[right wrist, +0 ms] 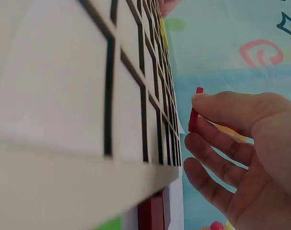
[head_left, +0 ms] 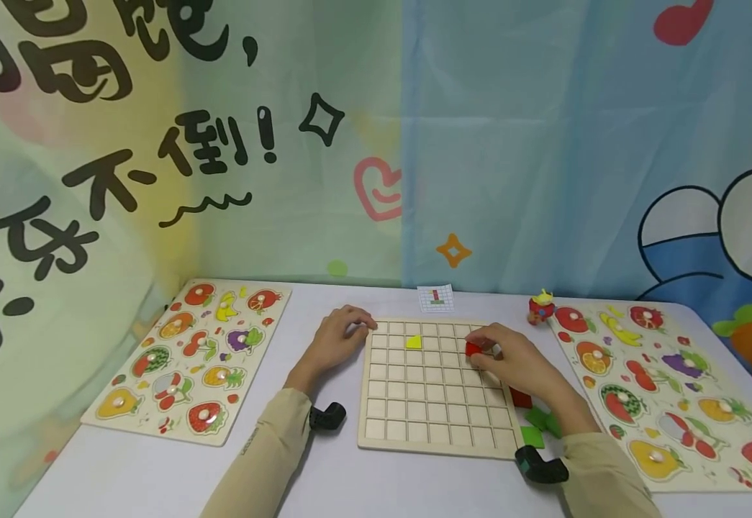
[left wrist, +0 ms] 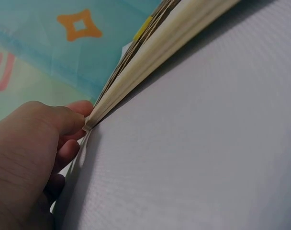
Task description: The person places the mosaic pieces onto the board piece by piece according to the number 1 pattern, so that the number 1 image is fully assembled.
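A wooden grid board (head_left: 440,455) lies flat on the white table. At its far left corner my left hand (head_left: 340,338) pinches the frame; the left wrist view shows the thumb and fingers of that hand (left wrist: 30,153) at the corner. My right hand (head_left: 512,356) holds a red tile (head_left: 473,348) over the board's right side. In the right wrist view the red tile (right wrist: 194,115) is pinched between thumb and fingers, raised off the grid. A yellow tile (head_left: 413,342) with one slanted edge sits in a cell near the far side.
Green tiles (head_left: 532,437) and a red tile (head_left: 520,397) lie right of the board, partly under my right arm. A small pattern card (head_left: 436,298) and a toy figure (head_left: 542,308) stand behind. Fruit puzzle boards flank both sides, left (head_left: 188,360) and right (head_left: 663,385).
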Available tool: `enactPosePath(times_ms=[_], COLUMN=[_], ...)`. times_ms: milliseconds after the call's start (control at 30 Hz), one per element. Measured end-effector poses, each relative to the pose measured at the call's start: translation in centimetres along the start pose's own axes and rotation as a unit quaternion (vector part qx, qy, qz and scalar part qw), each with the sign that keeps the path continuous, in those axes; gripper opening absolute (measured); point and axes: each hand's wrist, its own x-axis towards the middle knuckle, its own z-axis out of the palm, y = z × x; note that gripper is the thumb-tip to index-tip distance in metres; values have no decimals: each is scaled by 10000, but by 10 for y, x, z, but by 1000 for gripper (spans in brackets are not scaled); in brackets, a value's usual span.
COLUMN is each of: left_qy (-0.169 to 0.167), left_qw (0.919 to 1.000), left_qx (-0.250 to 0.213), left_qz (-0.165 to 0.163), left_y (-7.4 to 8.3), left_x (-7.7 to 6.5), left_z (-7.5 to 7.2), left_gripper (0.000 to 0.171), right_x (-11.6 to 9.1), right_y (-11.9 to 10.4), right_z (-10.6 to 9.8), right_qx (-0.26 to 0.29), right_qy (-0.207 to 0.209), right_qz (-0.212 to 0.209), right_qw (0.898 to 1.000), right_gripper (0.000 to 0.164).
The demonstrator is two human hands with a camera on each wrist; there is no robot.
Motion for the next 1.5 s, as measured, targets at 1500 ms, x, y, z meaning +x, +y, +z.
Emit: enactPosePath(times_ms=[1500], left_qy=[11], left_qw=[10000], left_qx=[-9], left_qz=[-3], left_y=[1], left_x=[-1], left_z=[1], left_gripper=[13], right_x=[47], right_y=[-22], right_z=[35], right_qx=[210], right_qy=[-216], right_qz=[-210], right_qw=[9993], right_gripper=[28])
